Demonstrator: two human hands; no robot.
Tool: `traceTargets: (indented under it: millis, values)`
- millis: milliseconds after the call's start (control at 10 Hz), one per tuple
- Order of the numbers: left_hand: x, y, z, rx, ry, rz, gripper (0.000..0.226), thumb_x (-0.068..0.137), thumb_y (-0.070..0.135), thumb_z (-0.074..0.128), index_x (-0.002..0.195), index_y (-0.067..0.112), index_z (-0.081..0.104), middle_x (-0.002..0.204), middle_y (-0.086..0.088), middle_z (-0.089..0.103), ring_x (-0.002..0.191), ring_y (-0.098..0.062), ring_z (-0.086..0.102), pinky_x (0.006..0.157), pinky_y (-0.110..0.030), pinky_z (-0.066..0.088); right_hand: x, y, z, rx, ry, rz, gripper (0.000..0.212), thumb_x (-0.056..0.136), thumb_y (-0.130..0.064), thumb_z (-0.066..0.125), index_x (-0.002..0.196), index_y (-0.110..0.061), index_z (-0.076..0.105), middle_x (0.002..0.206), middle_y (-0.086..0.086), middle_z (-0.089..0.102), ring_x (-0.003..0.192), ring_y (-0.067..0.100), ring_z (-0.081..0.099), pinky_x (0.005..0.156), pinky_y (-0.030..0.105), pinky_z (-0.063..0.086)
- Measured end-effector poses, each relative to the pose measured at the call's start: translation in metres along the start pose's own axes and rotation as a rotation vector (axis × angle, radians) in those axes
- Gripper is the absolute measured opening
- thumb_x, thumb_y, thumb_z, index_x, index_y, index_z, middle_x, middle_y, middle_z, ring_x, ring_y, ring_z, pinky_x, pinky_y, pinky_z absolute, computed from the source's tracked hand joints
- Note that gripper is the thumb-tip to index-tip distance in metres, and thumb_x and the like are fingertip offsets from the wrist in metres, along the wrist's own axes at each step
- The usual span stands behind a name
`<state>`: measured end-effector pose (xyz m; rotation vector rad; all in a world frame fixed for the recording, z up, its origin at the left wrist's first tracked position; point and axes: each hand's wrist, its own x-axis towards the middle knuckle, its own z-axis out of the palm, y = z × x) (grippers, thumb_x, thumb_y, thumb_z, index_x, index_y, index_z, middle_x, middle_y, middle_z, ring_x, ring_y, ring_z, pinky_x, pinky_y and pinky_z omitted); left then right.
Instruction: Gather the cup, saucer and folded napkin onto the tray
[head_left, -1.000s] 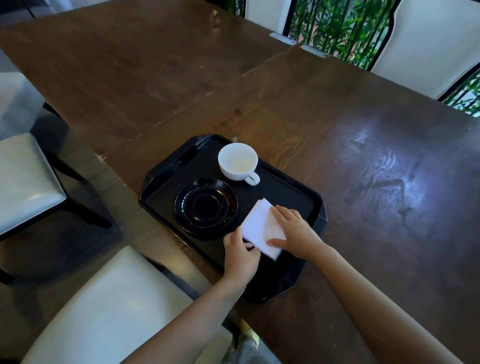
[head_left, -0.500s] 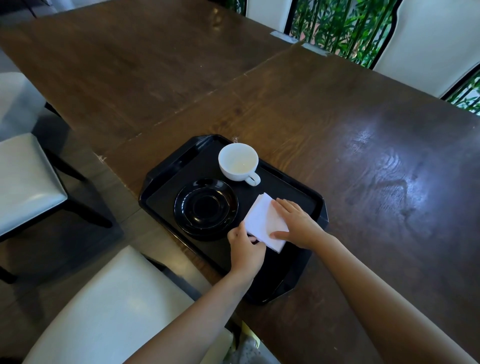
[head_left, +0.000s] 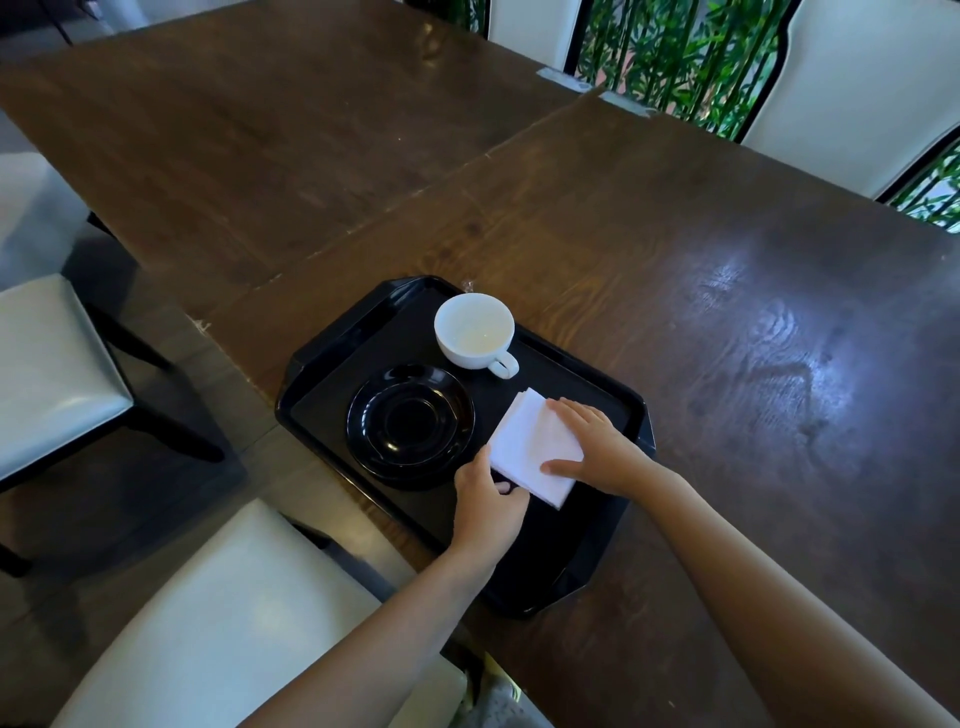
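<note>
A black tray (head_left: 332, 379) lies on the dark wooden table near its front edge. An empty white cup (head_left: 474, 329) stands at the tray's far side, handle pointing right. A black saucer (head_left: 410, 426) rests on the tray in front of the cup, with nothing on it. The folded white napkin (head_left: 535, 449) lies flat on the tray to the saucer's right. My right hand (head_left: 597, 447) presses on its right half with fingers spread. My left hand (head_left: 488, 506) pinches the napkin's near left corner.
The wooden table (head_left: 727, 338) stretches far back and right. A white-cushioned chair (head_left: 218, 623) sits under the near edge, another white chair (head_left: 47, 364) at the left. White chair backs and green plants line the far side.
The napkin and both hands have shifted slightly away from me, toward the tray's middle. My left hand now grips the corner more closely. Cup and saucer have stayed put.
</note>
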<state>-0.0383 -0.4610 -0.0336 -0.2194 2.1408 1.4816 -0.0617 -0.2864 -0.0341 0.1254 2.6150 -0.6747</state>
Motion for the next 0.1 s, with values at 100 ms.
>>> traceTargets:
  millis: [100]
  values:
    - [-0.003, 0.0069, -0.023, 0.151, -0.061, -0.02, 0.052, 0.084, 0.019, 0.054, 0.135, 0.024, 0.041, 0.134, 0.004, 0.042, 0.096, -0.01, 0.056, 0.07, -0.02, 0.046, -0.0017, 0.0033, -0.0158, 0.025, 0.062, 0.026, 0.083, 0.084, -0.044, 0.062, 0.149, -0.022, 0.014, 0.158, 0.001, 0.014, 0.145, 0.024, 0.01, 0.116, 0.044, 0.018]
